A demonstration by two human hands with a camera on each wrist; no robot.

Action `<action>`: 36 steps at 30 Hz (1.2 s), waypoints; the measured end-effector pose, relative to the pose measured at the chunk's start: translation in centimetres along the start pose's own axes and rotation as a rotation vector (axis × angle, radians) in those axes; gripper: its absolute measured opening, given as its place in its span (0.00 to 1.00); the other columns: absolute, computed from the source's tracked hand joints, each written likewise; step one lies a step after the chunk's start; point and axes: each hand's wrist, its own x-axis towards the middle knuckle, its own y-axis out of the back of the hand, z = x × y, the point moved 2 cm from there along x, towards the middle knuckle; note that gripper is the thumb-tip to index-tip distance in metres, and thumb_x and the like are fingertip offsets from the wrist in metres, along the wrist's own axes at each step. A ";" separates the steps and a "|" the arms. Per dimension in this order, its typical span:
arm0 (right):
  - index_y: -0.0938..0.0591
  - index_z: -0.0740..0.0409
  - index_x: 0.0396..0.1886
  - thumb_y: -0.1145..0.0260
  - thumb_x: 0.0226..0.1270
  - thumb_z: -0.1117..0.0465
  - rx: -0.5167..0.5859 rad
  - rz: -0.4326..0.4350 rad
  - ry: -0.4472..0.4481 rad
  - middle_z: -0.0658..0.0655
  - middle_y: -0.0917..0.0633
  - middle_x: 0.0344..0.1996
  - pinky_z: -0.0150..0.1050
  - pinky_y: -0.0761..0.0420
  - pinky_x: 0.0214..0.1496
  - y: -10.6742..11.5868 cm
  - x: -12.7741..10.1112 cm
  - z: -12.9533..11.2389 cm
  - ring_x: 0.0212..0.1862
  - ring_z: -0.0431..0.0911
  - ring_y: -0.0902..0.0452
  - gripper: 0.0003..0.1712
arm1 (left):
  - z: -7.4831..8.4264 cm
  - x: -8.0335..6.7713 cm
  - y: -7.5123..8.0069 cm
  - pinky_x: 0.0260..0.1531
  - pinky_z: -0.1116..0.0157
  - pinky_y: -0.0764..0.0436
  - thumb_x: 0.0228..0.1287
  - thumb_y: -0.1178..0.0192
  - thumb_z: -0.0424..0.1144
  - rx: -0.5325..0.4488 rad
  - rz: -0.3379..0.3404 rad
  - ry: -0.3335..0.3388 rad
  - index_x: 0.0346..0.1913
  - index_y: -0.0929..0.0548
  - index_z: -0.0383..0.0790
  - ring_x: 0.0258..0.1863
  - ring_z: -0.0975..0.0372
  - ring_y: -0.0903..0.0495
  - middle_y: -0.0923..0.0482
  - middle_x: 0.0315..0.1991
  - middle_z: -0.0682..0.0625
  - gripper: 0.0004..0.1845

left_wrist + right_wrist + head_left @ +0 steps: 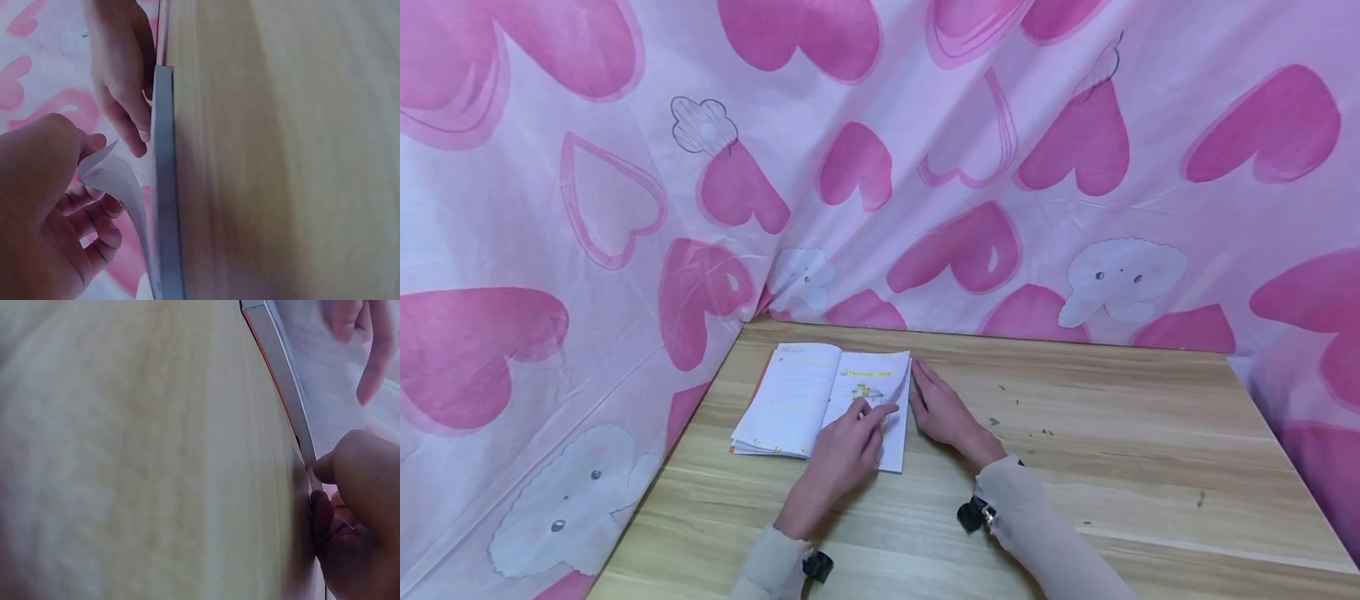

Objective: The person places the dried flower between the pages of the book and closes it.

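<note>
An open book (793,396) lies on the wooden table, with text and a small yellow picture on its right page. My left hand (846,450) is over the lower part of that page, index finger pointing right. In the left wrist view, a lifted, curling page (122,178) is pinched between this hand's thumb and fingers. My right hand (947,412) rests along the book's right edge, fingers straight and touching it. Close up in the right wrist view, the right thumb (350,459) lies against the page edges; some of its fingers are hidden.
Pink heart-patterned cloth (955,167) hangs along the back and sides of the table (1150,467). Several small dark bits (1045,432) lie to the right of the book. Black straps with small devices (973,514) sit on both wrists.
</note>
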 end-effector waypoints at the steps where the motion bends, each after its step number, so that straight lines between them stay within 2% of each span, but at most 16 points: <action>1: 0.42 0.70 0.85 0.42 0.86 0.60 0.005 0.002 -0.004 0.70 0.41 0.86 0.53 0.38 0.86 0.0 0.0 0.0 0.87 0.59 0.44 0.38 | 0.0 0.0 0.2 0.21 0.74 0.33 0.78 0.40 0.37 0.002 0.020 -0.009 0.68 0.15 0.60 0.23 0.69 0.34 0.25 0.40 0.56 0.22; 6: 0.40 0.70 0.84 0.43 0.86 0.58 0.019 0.016 0.010 0.70 0.39 0.85 0.55 0.37 0.86 0.0 0.0 -0.1 0.86 0.59 0.42 0.36 | 0.2 0.0 1.4 0.22 0.76 0.34 0.75 0.36 0.38 0.026 0.087 -0.044 0.61 0.12 0.57 0.24 0.69 0.32 0.23 0.40 0.57 0.17; 13: 0.39 0.67 0.85 0.39 0.85 0.49 0.021 -0.028 -0.001 0.68 0.40 0.86 0.55 0.37 0.86 0.0 -0.1 -0.4 0.86 0.60 0.41 0.42 | 0.0 0.1 3.1 0.23 0.75 0.34 0.73 0.32 0.38 0.066 0.111 -0.005 0.59 0.11 0.55 0.23 0.69 0.35 0.23 0.39 0.58 0.15; 26: 0.39 0.65 0.85 0.39 0.85 0.48 0.019 -0.045 -0.032 0.65 0.41 0.87 0.57 0.37 0.86 -0.2 -0.2 -0.6 0.86 0.61 0.41 0.41 | -0.9 -0.2 4.9 0.22 0.70 0.29 0.70 0.34 0.38 0.057 0.240 -0.025 0.55 0.10 0.53 0.21 0.65 0.31 0.18 0.39 0.56 0.14; 30: 0.39 0.64 0.85 0.40 0.85 0.47 0.027 -0.050 -0.043 0.64 0.41 0.87 0.57 0.38 0.87 -0.1 -0.3 -0.7 0.86 0.61 0.42 0.41 | -1.1 -0.4 5.5 0.22 0.71 0.29 0.70 0.33 0.40 0.056 0.284 -0.012 0.50 0.09 0.52 0.21 0.67 0.30 0.16 0.37 0.57 0.10; 36: 0.40 0.64 0.86 0.40 0.86 0.47 0.023 -0.050 -0.055 0.64 0.42 0.87 0.58 0.39 0.87 -0.3 -0.4 -0.7 0.86 0.61 0.43 0.42 | -1.6 -0.6 6.1 0.23 0.72 0.28 0.72 0.32 0.44 0.052 0.305 0.001 0.41 0.11 0.50 0.21 0.68 0.27 0.15 0.30 0.57 0.03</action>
